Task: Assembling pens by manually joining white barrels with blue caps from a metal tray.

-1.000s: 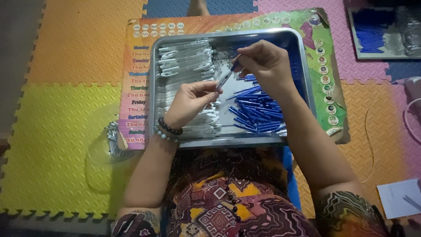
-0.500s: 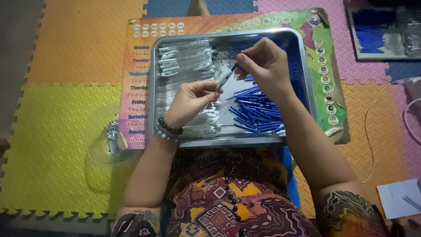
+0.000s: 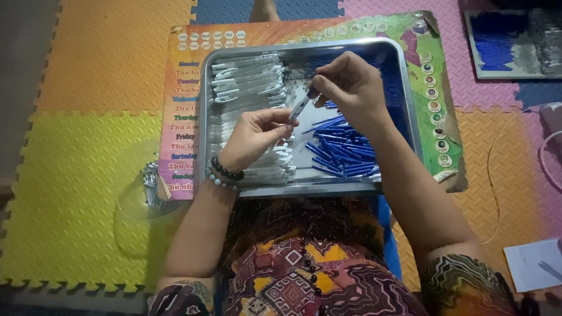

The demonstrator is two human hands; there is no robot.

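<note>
A metal tray (image 3: 410,117) rests on my lap and on a colourful poster. Inside it, clear pen barrels (image 3: 249,88) are stacked on the left and a heap of blue pen refills (image 3: 342,149) lies on the right. My left hand (image 3: 254,137) pinches the lower end of one clear pen barrel (image 3: 300,107) held above the tray. My right hand (image 3: 351,88) grips the upper end of the same pen, where a dark blue tip shows between the fingers. A beaded bracelet (image 3: 225,174) circles my left wrist.
A colourful poster (image 3: 181,117) lies under the tray on foam puzzle mats (image 3: 76,175). A clear plastic bag (image 3: 146,193) with small metal parts sits at the left. Another tray (image 3: 512,44) of blue and clear parts is at the far right, a white sheet (image 3: 535,266) at the lower right.
Both hands stay above the tray on the same pen; the right hand's fingers have shifted slightly at the pen's upper end.
</note>
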